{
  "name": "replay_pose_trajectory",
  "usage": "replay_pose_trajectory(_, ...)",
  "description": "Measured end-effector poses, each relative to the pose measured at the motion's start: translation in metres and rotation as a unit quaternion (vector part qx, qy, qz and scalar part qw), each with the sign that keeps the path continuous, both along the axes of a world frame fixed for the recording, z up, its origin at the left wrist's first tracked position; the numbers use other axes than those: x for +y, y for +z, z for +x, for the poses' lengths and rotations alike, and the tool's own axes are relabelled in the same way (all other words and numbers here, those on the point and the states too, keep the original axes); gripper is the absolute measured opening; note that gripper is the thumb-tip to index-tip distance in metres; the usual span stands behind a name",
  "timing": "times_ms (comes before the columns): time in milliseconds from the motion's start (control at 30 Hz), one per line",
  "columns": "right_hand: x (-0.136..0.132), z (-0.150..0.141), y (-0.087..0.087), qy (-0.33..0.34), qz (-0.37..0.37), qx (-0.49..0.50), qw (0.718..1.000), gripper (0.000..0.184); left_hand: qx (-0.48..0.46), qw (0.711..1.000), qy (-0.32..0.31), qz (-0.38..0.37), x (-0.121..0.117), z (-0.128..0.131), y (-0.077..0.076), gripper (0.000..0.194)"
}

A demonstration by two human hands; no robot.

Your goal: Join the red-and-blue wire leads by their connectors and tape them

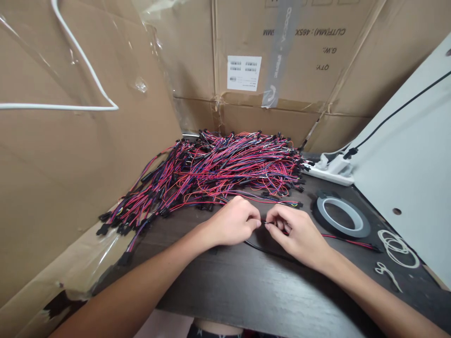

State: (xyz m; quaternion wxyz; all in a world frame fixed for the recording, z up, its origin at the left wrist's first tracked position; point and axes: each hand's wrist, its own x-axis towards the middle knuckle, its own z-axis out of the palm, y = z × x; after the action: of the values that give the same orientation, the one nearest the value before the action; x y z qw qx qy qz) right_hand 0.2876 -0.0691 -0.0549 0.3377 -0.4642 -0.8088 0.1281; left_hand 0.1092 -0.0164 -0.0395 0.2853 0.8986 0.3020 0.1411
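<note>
My left hand and my right hand meet over the dark tabletop, fingertips pinched a short gap apart. Both are closed on a thin wire cable, and a short dark stretch of it shows between them. Red and black wires of this cable come out to the right of my right hand and end in a black connector. A black cord curves below the hands; whether it belongs to the same cable I cannot tell. The fingers hide most of what they grip.
Behind my hands lies a large heap of red, blue and black wire cables with black connectors. To the right are a roll of black tape, pale rubber bands and a white power strip. Cardboard walls the back and left; a white panel stands right.
</note>
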Motion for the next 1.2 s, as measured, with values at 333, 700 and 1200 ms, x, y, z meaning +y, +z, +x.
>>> replay_pose_trajectory(333,-0.002,0.002,0.007,0.016,-0.064,0.062,0.996,0.008,0.002,1.000,0.006,0.001,0.002,-0.001,0.000,0.022)
replay_pose_trajectory(700,0.001,0.011,0.005,0.014,0.003,0.041,0.999,0.034,-0.012,0.999,0.039,-0.023,0.002,-0.001,0.005,0.020)
replay_pose_trajectory(1200,-0.002,0.001,-0.014,0.043,0.024,0.091,0.995,0.050,-0.044,0.994,0.062,-0.081,0.001,0.001,0.006,0.018)
